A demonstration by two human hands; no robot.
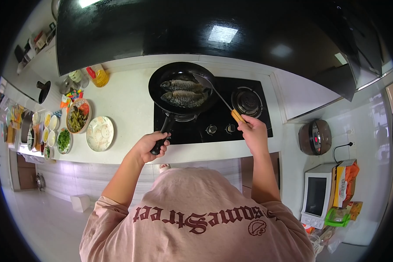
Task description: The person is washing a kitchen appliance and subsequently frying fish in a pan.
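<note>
Two whole fish (184,98) lie side by side in a black wok (157,77) on the left burner of a black glass gas hob (190,134). My left hand (152,145) is wrapped around the wok's black handle (166,127). In my right hand (253,132) is the wooden handle of a metal spatula (222,99). Its blade rests inside the wok at the right, close to the tail ends of the fish. Whether the blade touches a fish, I cannot tell.
Left of the hob are a patterned plate (100,133), a bowl of greens and tomato (89,113), chopped green onion (64,140) and an oil jug (100,77). A range hood (183,36) overhangs the wok. The right burner (249,102), rice cooker (314,137) and microwave (317,196) are rightward.
</note>
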